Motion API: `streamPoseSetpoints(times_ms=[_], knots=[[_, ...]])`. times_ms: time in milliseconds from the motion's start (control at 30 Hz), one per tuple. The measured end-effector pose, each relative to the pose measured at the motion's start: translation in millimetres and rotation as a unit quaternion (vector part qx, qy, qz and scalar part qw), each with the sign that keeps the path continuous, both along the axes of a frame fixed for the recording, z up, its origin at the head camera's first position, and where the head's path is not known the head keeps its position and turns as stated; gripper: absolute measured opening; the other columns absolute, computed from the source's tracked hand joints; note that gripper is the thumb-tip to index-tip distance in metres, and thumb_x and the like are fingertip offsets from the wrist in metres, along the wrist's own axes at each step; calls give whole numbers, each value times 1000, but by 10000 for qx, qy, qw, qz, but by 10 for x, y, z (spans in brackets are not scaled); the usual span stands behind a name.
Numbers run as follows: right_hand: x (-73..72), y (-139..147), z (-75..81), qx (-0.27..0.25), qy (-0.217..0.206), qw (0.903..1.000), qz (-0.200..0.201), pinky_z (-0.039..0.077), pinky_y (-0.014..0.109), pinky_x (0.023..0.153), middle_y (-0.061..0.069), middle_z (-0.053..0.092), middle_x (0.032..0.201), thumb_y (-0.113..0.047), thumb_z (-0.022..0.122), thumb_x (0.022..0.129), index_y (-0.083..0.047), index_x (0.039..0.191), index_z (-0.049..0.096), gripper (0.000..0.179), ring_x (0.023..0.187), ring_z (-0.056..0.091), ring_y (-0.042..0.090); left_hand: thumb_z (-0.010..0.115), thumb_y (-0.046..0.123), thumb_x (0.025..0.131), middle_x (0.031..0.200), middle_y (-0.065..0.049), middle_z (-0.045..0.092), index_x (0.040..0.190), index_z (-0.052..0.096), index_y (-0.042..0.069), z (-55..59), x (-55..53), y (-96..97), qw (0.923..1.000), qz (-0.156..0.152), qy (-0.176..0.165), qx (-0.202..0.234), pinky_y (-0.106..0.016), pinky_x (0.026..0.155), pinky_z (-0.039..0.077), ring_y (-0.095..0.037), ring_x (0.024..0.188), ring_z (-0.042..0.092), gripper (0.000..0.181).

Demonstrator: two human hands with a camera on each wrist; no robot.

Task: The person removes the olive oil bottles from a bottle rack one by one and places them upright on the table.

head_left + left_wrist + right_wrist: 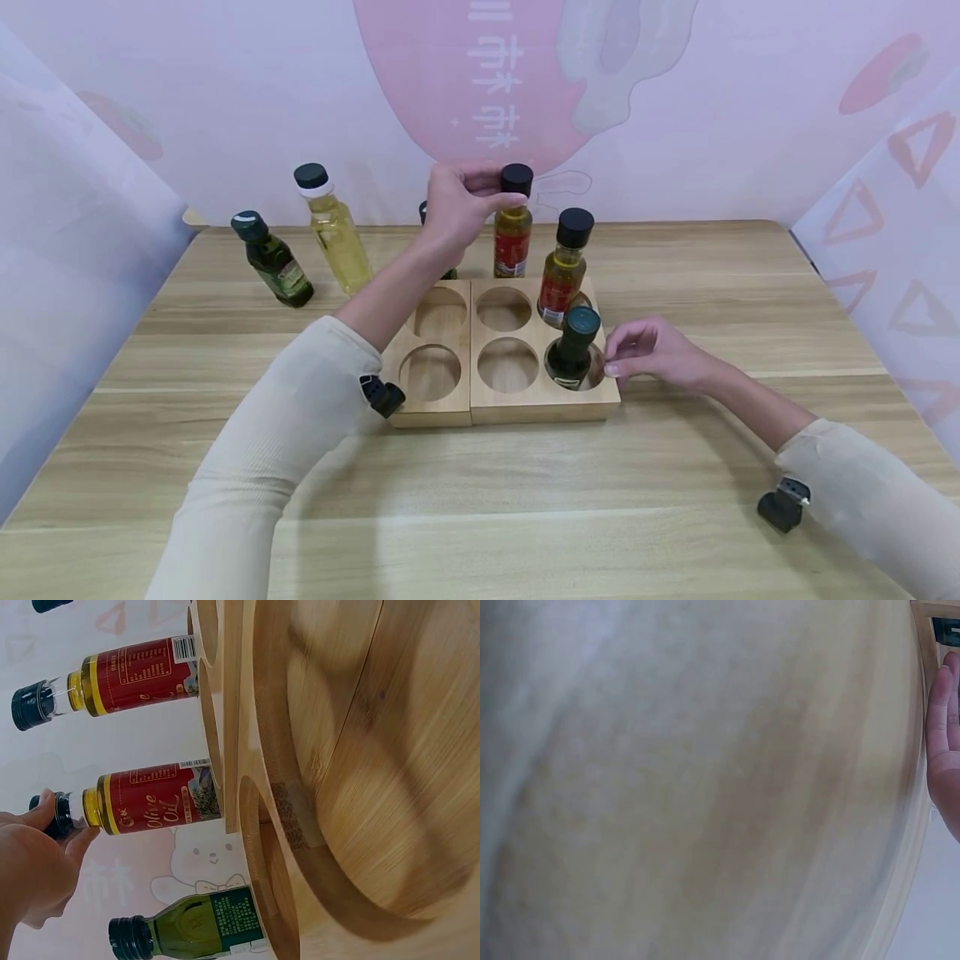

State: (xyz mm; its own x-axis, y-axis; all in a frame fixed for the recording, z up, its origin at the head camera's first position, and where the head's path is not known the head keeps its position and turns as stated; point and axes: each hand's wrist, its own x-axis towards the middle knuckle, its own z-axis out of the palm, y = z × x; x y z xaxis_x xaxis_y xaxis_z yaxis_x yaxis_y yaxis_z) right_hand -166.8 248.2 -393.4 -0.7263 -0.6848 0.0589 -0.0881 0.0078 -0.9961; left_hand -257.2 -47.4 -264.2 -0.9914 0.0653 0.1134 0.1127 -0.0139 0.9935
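My left hand [457, 204] pinches an olive oil bottle [512, 246] with a red label by its black cap and neck. That bottle is upright at the back edge of a wooden rack [491, 412] with round holes. My right hand [660, 354] is at the rack's right side, thumb and fingertips right at the edge of the front right hole. In that hole leans a dark bottle with a green cap [581, 323]. Another red-labelled olive oil bottle [562, 279] sits in the hole behind it. The right wrist view catches only part of my right hand [945, 742].
Left of the rack stand a small dark green bottle [279, 267] and a taller bottle of pale yellow oil [339, 242]. A green bottle [199, 926] behind the rack is mostly hidden by my left hand in the head view. A printed backdrop [247, 108] rises behind the table.
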Motion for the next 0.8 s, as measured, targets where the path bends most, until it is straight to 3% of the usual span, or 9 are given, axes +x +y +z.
streamPoseSetpoints(times_ms=[800], knots=[[-10,8,-17,48,121,9999,-20,61,27,66,-3,71,89,10,69,91,-14,93,73,24,72,67,12,83,-5,84,116,-19,75,117,75,-5,-93,-51,-26,9997,-149,-61,-194,-25,94,59,-24,105,75,34]])
